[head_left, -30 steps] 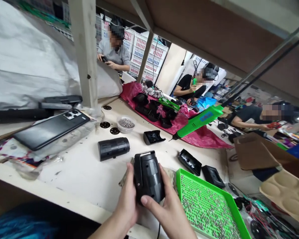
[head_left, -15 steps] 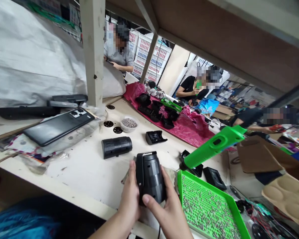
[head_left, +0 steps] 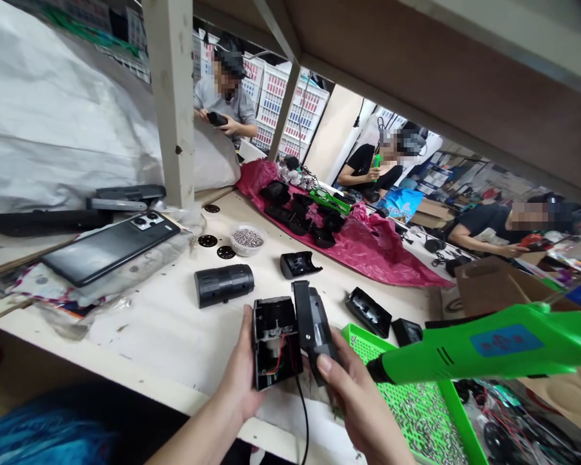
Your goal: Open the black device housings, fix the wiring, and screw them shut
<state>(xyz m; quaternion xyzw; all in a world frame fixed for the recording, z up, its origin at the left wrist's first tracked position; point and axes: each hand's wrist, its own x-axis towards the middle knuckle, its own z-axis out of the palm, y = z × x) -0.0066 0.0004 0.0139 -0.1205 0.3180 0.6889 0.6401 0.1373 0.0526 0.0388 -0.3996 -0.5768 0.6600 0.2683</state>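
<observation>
My left hand holds a black housing half with its inside facing up; red wires and a pale round part show in it, and a black cable hangs from its lower end. In my right hand is the black cover half, tilted at the right edge of the first half. A green electric screwdriver hangs at the right, its black tip over the green tray of small screws. Left of my hands lies a closed black housing; behind them is an open black shell.
A phone lies at the left near a post. A bowl of small metal parts stands behind the housing. Black shells lie right of centre. Pink plastic covers the back. Several people work beyond the table.
The black housing has come apart into two halves, one in each hand, showing its inside. The green screwdriver appears larger and farther right, over the tray.
</observation>
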